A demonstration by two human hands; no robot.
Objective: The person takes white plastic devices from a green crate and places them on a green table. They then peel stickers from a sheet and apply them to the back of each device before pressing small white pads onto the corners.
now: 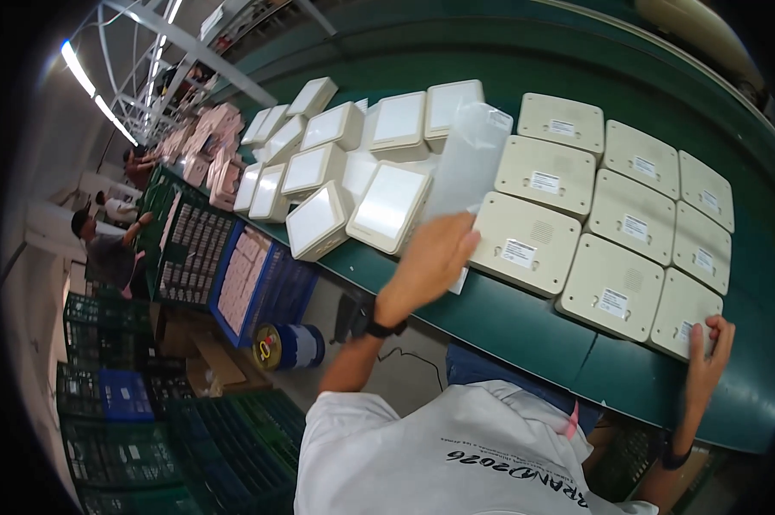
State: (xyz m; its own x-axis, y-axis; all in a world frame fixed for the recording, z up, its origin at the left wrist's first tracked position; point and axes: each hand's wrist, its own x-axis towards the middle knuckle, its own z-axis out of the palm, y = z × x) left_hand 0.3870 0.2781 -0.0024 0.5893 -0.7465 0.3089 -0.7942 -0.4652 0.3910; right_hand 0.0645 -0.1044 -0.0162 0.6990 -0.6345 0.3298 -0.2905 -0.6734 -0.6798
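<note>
Across the long green tabletop (525,322), cream-coloured flat plastic devices lie in rows, label side up. The left hand (430,257) reaches out over the tabletop edge and its grip is closed on a thin translucent plastic sheet (472,159), which stands up from the fingers and leans over the gap between two groups of things. The sheet's lower end is hidden behind the hand. Just right of that hand sits one cream device (525,243), touching or nearly touching the fingers; I cannot tell which. The right hand (709,348) rests at the near right end of the rows, fingers spread flat and wide on the corner of the nearest cream device (684,311), holding nothing. Left of the sheet, white boxy units (389,206) stand tilted and crowded together, their pale faces turned up. Beyond the tabletop's left edge, on the floor below, are blue and green crates (259,283) with small parts, and a round tin (286,346). Other people (104,249) work far off at the left.
</note>
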